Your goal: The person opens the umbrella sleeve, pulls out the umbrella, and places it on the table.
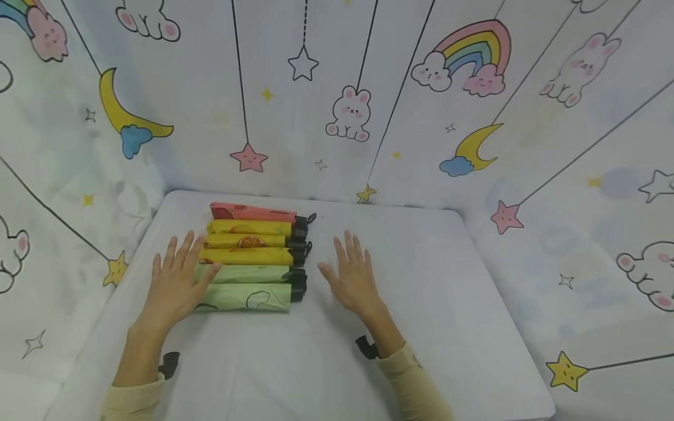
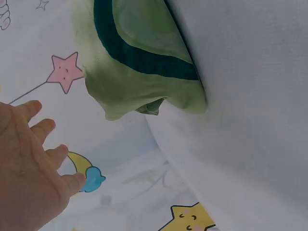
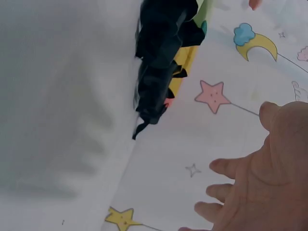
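Note:
Several slim folded umbrellas in fruit-print sleeves lie side by side in a row on the white table. At the far end is a red umbrella [image 1: 253,212], then three yellow umbrellas [image 1: 274,256], then two light green umbrellas [image 1: 271,297] nearest me. Their black ends [image 3: 159,72] point right, some with small loops. My left hand [image 1: 176,286], fingers spread, overlaps the left ends of the green ones in the head view. The nearest green sleeve's loose end shows in the left wrist view. To the right of the row, my right hand [image 1: 354,282] has spread fingers and holds nothing.
The white table [image 1: 432,304] has rounded corners. Cloth with printed bunnies, stars, moons and rainbows [image 1: 479,52] surrounds its back and sides. A black band piece [image 1: 169,363] sits at the left wrist and another [image 1: 365,347] at the right, by the yellowish sleeves.

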Demonstrator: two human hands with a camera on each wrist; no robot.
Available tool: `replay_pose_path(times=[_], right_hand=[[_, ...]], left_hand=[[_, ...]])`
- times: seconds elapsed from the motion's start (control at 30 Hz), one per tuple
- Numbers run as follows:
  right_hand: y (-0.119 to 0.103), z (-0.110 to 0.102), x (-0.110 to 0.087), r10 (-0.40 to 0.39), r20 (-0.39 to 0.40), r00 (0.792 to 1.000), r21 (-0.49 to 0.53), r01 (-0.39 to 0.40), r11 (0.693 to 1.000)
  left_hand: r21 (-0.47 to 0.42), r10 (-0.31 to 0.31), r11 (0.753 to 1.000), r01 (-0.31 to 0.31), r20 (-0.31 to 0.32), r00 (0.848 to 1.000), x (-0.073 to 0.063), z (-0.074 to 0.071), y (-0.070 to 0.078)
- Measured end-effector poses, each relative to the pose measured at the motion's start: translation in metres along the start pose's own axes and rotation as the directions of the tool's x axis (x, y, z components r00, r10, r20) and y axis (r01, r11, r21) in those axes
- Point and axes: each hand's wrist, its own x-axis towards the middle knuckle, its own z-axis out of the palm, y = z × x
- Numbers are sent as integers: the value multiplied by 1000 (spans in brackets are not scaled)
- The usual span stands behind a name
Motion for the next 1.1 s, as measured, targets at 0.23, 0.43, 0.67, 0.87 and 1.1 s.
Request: replay_pose_path(times=[0.23,0.43,0.67,0.87,1.1], right_hand=[[-9,4,-2,-4,12,1000,57,3,998],[-20,5,-5,-12,35,999,101,8,995],[-33,8,-9,7,36,999,175,-13,985],[-45,11,-14,59,50,997,252,-70,965],[-54,18,-21,141,61,988,355,-153,922]], left_hand=[[-118,-8,993,5,-28,1000,-4,0,-5],[-211,-71,975,64,-29,997,-9,4,-5],[-327,-133,935,137,36,991,-17,11,-10],[-389,-187,898,207,89,978,-26,15,-12],[-436,-250,860,264,91,964,-31,19,-12]])
